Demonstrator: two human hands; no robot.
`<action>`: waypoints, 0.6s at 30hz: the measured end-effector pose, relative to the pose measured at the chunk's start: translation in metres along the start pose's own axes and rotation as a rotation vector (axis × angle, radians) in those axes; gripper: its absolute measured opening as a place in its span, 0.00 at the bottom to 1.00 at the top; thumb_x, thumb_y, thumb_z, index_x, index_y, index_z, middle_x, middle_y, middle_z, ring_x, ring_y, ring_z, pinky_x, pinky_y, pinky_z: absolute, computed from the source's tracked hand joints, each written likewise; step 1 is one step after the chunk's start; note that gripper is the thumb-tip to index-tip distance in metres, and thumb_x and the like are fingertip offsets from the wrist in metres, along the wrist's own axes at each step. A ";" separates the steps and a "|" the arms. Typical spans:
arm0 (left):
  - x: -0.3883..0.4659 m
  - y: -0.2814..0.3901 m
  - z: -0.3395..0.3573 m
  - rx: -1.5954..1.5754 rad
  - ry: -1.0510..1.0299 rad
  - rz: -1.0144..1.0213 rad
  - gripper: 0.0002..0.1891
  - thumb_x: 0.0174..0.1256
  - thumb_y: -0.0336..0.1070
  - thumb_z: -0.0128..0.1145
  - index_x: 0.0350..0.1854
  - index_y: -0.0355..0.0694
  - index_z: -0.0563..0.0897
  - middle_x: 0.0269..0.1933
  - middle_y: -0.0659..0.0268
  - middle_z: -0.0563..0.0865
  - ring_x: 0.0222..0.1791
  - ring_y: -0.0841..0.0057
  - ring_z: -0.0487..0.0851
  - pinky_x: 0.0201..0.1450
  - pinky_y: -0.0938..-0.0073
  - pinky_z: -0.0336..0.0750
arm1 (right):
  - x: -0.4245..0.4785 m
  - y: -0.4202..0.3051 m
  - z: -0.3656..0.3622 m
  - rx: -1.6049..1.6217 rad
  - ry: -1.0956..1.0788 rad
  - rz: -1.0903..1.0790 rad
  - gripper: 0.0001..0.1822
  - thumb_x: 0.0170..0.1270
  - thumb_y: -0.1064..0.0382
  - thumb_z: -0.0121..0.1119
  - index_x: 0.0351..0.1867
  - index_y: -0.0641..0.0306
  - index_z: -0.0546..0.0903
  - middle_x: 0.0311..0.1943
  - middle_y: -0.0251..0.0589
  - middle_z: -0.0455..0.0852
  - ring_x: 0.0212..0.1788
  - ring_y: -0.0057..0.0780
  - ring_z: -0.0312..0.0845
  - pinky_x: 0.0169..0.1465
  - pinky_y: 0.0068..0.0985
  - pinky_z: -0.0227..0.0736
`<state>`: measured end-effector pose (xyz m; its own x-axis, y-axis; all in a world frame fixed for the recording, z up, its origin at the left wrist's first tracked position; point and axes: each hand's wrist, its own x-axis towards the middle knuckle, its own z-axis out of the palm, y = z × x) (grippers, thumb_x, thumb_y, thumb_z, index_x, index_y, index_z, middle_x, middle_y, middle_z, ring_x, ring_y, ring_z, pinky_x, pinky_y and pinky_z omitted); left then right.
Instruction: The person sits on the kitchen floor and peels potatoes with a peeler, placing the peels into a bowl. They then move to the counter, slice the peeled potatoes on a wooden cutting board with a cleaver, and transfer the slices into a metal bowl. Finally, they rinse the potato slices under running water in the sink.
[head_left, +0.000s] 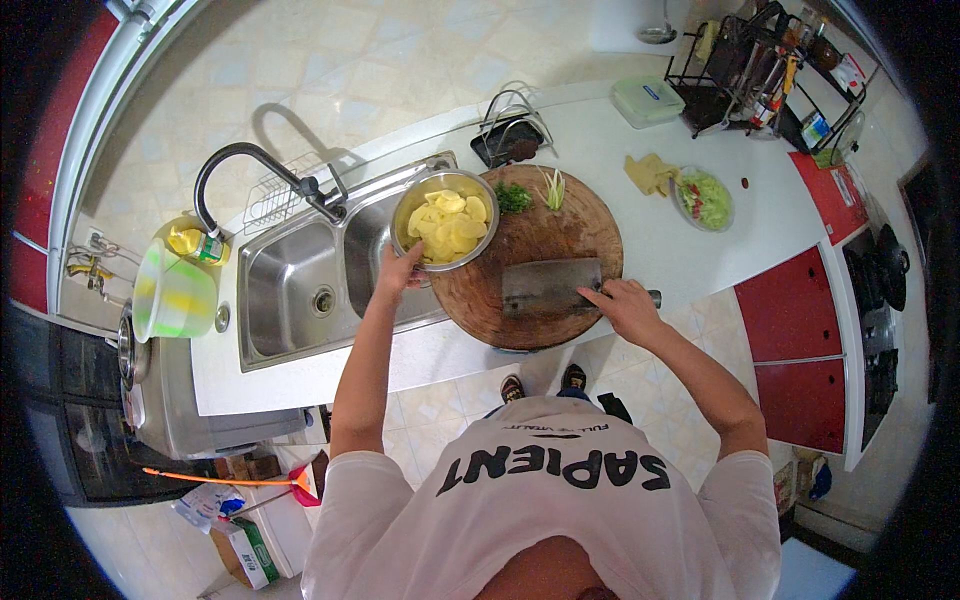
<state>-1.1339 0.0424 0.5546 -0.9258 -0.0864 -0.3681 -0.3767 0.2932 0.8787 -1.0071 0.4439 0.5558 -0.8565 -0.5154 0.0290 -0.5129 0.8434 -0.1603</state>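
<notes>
With my left hand (403, 266) I grip the near-left rim of a steel bowl (444, 267), which holds pale yellow slices (450, 225), likely potato. The bowl overlaps the left edge of a round wooden chopping board (555, 236) and part of the sink. My right hand (628, 307) is around the handle of a cleaver (551, 285), index finger extended along the blade. That broad blade lies flat over the board's near part. Chopped green herbs (513, 198) and strips of pale scallion (554, 189) rest near the board's far edge.
Left of the board is a double steel sink (289, 281) with a black faucet (247, 154). A plastic bucket (176, 292) stands at far left. To the right lie a yellow cloth (651, 174), a bowl of cut greens (703, 199), a lidded container (646, 103) and a utensil rack (757, 75).
</notes>
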 end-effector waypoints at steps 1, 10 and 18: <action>-0.002 -0.004 0.004 -0.108 -0.099 -0.028 0.31 0.57 0.48 0.59 0.58 0.36 0.64 0.39 0.56 0.81 0.22 0.70 0.83 0.19 0.75 0.77 | 0.006 0.000 0.006 -0.001 0.010 0.009 0.31 0.51 0.71 0.51 0.60 0.43 0.68 0.31 0.39 0.72 0.40 0.37 0.71 0.43 0.35 0.65; 0.007 -0.035 0.020 -0.487 -0.249 -0.176 0.30 0.60 0.51 0.54 0.57 0.33 0.63 0.44 0.48 0.78 0.31 0.63 0.84 0.30 0.70 0.81 | 0.044 0.005 0.024 0.048 0.031 0.073 0.28 0.53 0.70 0.51 0.58 0.41 0.71 0.39 0.41 0.72 0.45 0.38 0.68 0.46 0.36 0.64; 0.009 -0.036 0.031 -0.662 -0.269 -0.223 0.27 0.62 0.45 0.51 0.57 0.30 0.64 0.49 0.48 0.77 0.41 0.59 0.82 0.43 0.65 0.81 | 0.017 -0.014 0.013 0.299 0.449 0.194 0.25 0.50 0.72 0.56 0.53 0.58 0.72 0.49 0.46 0.69 0.53 0.44 0.66 0.56 0.36 0.62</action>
<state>-1.1280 0.0606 0.5101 -0.8172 0.1844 -0.5460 -0.5739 -0.3460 0.7422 -1.0137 0.4209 0.5462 -0.9075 -0.1852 0.3770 -0.3610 0.8026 -0.4748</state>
